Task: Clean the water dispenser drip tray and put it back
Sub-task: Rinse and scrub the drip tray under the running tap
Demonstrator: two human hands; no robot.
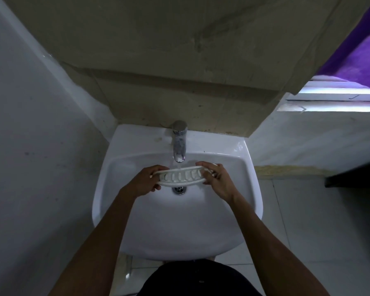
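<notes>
A white slotted drip tray (pixel 181 176) is held over the bowl of the white sink (pixel 137 221), just under the spout of the chrome tap (pixel 179 142). A thin stream of water falls from the spout onto the tray's far edge. My left hand (pixel 146 181) grips the tray's left end, fingers curled over its rim. My right hand (pixel 217 180) grips the right end the same way. The tray's ends are hidden by my fingers. The drain (pixel 179 189) shows right below the tray.
A white wall stands close on the left. Behind the sink rises a bare beige wall. A window ledge (pixel 329 103) and purple curtain (pixel 357 60) are at upper right. A dark shelf edge (pixel 355 178) juts in at right, above the tiled floor.
</notes>
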